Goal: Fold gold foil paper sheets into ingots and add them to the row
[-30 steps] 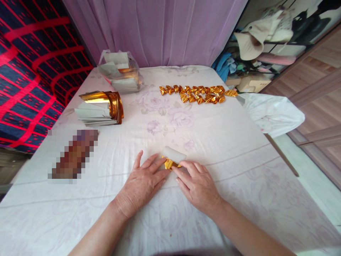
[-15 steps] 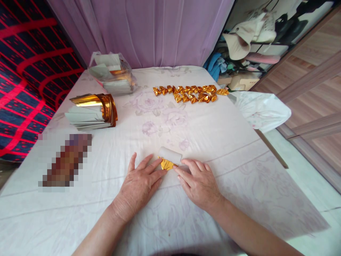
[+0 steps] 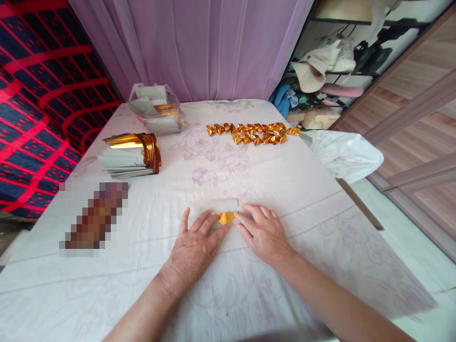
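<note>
A small sheet of gold foil paper lies on the table in front of me. Its pale back forms a rolled band (image 3: 225, 205), and a folded gold flap (image 3: 227, 218) shows below it. My left hand (image 3: 195, 242) has its index finger and thumb at the flap's left corner, its outer fingers spread on the cloth. At the right corner, fingertips of my right hand (image 3: 265, 235) press against the paper, its other fingers curled close by. The paper's edges under my fingertips are hidden.
Folded gold foil pieces (image 3: 256, 128) lie in rows at the back. A stack of foil paper (image 3: 123, 161) stands left, before a clear bag of more paper (image 3: 156, 111). A pixelated patch (image 3: 98, 216) covers something at left. A white bag (image 3: 351, 154) adjoins the table's right edge.
The paper's pale band now lies more level, and less of the gold flap shows. Both hands have shifted slightly with it. The camera view has tilted up a little.
</note>
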Action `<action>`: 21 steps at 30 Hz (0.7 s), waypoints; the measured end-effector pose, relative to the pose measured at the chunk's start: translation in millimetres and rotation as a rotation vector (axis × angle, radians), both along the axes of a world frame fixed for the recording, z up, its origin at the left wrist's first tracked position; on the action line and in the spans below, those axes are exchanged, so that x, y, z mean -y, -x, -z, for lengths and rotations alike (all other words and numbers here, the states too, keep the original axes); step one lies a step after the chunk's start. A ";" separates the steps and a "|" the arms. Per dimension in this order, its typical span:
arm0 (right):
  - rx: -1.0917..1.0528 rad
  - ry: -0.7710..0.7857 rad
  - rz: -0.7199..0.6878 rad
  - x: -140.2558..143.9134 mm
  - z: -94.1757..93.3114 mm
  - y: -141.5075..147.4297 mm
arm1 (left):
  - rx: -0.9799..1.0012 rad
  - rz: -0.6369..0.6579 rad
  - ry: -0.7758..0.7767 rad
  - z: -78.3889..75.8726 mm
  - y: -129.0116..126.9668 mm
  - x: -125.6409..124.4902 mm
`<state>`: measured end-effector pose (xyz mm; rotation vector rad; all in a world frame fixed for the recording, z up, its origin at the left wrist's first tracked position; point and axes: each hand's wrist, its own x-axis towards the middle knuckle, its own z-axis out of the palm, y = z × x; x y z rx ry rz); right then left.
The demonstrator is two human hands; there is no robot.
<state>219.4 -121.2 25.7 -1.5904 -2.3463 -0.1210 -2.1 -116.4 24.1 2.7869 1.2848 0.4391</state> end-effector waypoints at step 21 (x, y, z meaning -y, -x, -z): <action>-0.148 -0.077 -0.094 -7.1 7.2 18.0 | 0.061 -0.025 0.061 -1.1 4.0 -4.1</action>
